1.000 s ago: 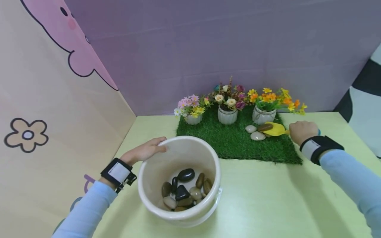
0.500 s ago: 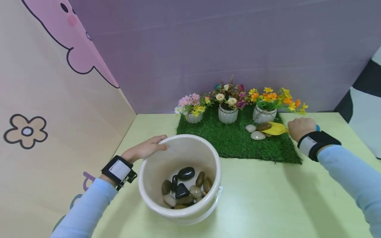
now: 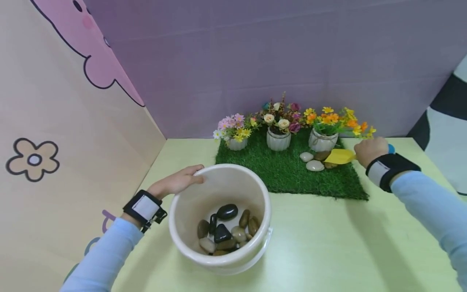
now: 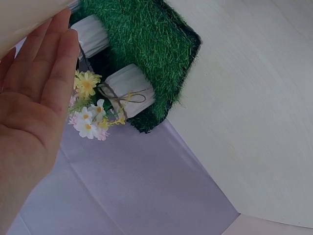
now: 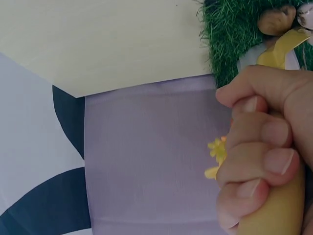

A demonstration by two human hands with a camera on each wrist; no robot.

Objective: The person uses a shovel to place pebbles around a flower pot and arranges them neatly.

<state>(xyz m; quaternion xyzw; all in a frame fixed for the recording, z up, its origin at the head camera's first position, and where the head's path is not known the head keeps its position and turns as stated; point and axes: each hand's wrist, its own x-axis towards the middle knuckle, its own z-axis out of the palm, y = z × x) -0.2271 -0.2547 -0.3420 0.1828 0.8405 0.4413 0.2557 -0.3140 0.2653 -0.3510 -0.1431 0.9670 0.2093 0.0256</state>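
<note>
- Nearest, a cream plastic bucket [image 3: 220, 219] stands on the pale yellow-green worktop [image 3: 328, 243], its smooth round wall holding a heap of polished pebbles [image 3: 226, 233], black, brown and tan, pooled at the bottom.
- The left hand [image 3: 176, 183] rests flat on the bucket's far-left rim, fingers straight and together against the wall, apparently to steady it; the left wrist view shows the same spread palm [image 4: 29, 112] laid along the cream edge.
- Both forearms wear light blue sleeves with black wrist straps.
- Farther back, a square mat of shaggy artificial grass [image 3: 288, 170] lies on the worktop, soft enough to bed loose stones.
- On the mat's right part lie three pebbles [image 3: 314, 165], two pale and one brown, just beside the blade of a yellow plastic scoop [image 3: 339, 156], which looks empty and sits low over the grass.
- The right hand [image 3: 370, 151] grips the scoop's handle, fingers curled tight round it [image 5: 259, 161], blade pointing left toward the stones.
- Along the mat's far edge stand three small ribbed white pots [image 3: 278, 140] of artificial flowers, pink, cream and orange, the right one touching distance from the stones.
- Behind, a mauve wall; on the left, a cartoon-printed panel [image 3: 54, 121].
</note>
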